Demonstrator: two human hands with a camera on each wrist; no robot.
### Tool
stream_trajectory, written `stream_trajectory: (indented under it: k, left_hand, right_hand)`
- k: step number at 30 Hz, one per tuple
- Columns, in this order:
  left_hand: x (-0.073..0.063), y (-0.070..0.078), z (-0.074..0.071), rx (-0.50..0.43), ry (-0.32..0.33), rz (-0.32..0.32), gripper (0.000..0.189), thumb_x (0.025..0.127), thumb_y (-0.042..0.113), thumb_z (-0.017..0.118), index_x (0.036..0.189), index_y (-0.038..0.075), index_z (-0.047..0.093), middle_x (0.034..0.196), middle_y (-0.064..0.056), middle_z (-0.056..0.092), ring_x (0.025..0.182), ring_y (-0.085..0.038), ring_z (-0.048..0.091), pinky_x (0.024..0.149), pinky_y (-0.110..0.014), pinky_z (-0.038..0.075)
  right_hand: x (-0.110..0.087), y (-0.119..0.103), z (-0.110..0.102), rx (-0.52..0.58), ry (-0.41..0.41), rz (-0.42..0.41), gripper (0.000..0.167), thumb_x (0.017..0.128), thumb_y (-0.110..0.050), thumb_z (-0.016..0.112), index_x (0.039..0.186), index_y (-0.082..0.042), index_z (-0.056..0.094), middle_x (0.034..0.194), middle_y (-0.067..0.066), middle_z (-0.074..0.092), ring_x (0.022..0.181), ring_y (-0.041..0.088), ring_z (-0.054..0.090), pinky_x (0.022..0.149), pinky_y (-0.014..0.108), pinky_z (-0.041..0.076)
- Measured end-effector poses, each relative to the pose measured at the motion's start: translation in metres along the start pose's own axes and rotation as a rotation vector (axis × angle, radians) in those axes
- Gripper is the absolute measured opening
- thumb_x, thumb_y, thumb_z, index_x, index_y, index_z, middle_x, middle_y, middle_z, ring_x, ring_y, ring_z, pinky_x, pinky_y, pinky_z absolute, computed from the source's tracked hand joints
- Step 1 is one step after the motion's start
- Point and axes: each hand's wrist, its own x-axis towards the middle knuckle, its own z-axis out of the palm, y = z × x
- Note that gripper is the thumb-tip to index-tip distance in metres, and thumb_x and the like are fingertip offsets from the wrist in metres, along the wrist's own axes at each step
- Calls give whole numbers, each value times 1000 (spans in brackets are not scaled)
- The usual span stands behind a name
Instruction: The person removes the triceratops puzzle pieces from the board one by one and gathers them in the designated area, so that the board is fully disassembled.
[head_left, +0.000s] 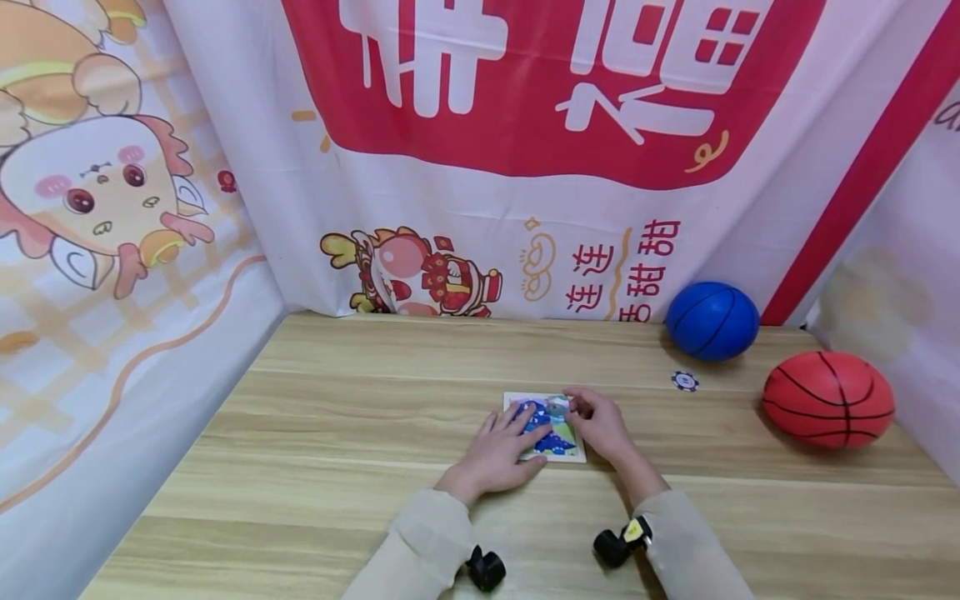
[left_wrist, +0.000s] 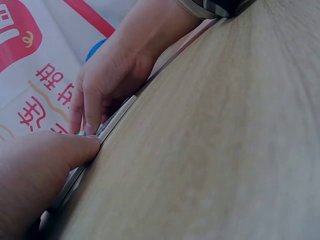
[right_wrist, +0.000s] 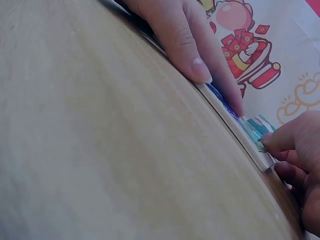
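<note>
A small square picture puzzle (head_left: 576, 457) with a pale frame and a blue dinosaur design lies flat on the wooden table. My left hand (head_left: 497, 456) rests across its left side, fingers straight and spread over the picture, thumb at the near edge. At the puzzle's far right corner, my right hand (head_left: 603, 427) pinches a small teal-and-green puzzle piece (right_wrist: 261, 123) between thumb and fingers. In the right wrist view this piece stands tilted up from the board. Part of the picture is hidden under the left fingers.
Farther right on the table (head_left: 337, 433) lie a round blue-and-white chip (head_left: 685, 381), a blue ball (head_left: 712, 322) and a red ball (head_left: 828, 400). A printed cloth (head_left: 450, 200) hangs along the table's back edge, with another (head_left: 150, 333) on the left.
</note>
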Motion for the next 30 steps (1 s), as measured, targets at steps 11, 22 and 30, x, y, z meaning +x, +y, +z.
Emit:
stream_trajectory:
  k: [11, 22, 30]
  left_hand:
    - [-2, 1, -2, 3, 3, -3, 50, 89, 47, 33, 135, 27, 31, 142, -6, 15, 128, -26, 4, 100, -47, 7]
    - [-2, 3, 0, -15, -5, -14, 50, 89, 48, 33, 135, 29, 29, 143, -4, 13, 128, -25, 2, 100, -46, 4]
    - [-2, 1, 2, -5, 4, -14, 50, 88, 48, 33, 134, 29, 30, 142, -4, 13, 128, -24, 2, 100, -46, 3]
  right_hand:
    - [0, -4, -1, -12, -17, 70, 34, 80, -1, 57, 114, -2, 55, 86, 6, 55, 79, 20, 49, 71, 33, 43]
    - [-4, -1, -37, 31, -37, 123, 33, 83, -8, 56, 116, -5, 54, 100, 11, 55, 92, 24, 48, 81, 39, 40]
    - [-9, 15, -70, 46, -9, 105, 36, 84, -9, 56, 118, -2, 52, 103, 14, 55, 92, 23, 48, 79, 33, 41]
